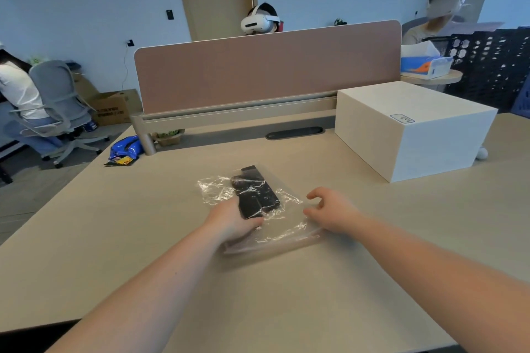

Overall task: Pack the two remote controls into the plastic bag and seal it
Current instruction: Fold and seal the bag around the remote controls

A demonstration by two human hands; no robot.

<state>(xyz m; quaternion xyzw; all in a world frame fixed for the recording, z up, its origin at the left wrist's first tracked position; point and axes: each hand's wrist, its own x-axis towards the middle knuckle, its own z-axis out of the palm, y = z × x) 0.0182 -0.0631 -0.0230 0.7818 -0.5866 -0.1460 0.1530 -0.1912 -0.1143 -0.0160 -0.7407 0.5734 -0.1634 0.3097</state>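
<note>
Two bare forearms reach up from the bottom of the frame toward its centre. The left hand (233, 222) lies palm down just left of centre, fingers curled closed around something it grips. The right hand (332, 210), right of centre, hangs loosely cupped, fingers and thumb apart.

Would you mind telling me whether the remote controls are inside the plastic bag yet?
Mostly in: crinkled film of the plastic bag covers the black remote controls, though one far end seems to poke out. Whether it is sealed, I cannot tell.
</note>
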